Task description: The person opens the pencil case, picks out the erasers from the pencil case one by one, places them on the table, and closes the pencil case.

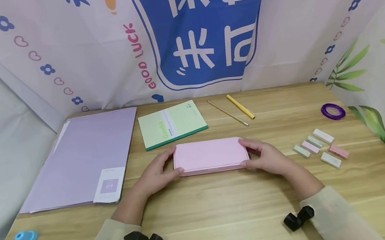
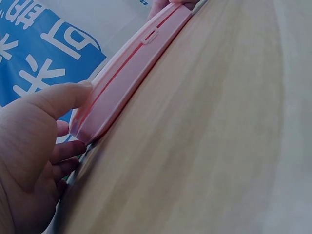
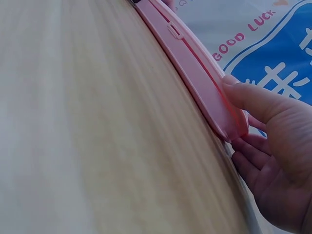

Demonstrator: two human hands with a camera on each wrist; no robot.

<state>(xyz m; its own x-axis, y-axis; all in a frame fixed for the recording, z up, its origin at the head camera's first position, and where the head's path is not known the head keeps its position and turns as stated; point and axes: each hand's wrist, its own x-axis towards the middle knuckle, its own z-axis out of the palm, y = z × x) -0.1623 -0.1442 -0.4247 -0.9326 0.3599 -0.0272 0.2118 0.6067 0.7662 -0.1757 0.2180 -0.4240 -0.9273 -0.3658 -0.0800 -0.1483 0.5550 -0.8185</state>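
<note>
A flat pink case point(image 1: 209, 156) lies closed on the wooden table point(image 1: 204, 214) in the middle. My left hand point(image 1: 159, 173) grips its left end, thumb on the front edge and fingers curled round the back. My right hand point(image 1: 263, 156) grips the right end the same way. In the left wrist view the thumb point(image 2: 56, 100) presses the pink case point(image 2: 129, 68) at its seam. In the right wrist view the thumb point(image 3: 253, 100) rests on the end of the pink case point(image 3: 200, 73), whose small front clasp point(image 3: 174, 30) shows.
A purple folder point(image 1: 85, 157) lies at the left, a green notebook point(image 1: 171, 124) behind the case. A pencil point(image 1: 227, 113) and yellow pen point(image 1: 240, 107) lie behind. Several pastel erasers point(image 1: 320, 146) and a purple tape ring point(image 1: 333, 111) sit right. A blue object point(image 1: 26, 237) sits front left.
</note>
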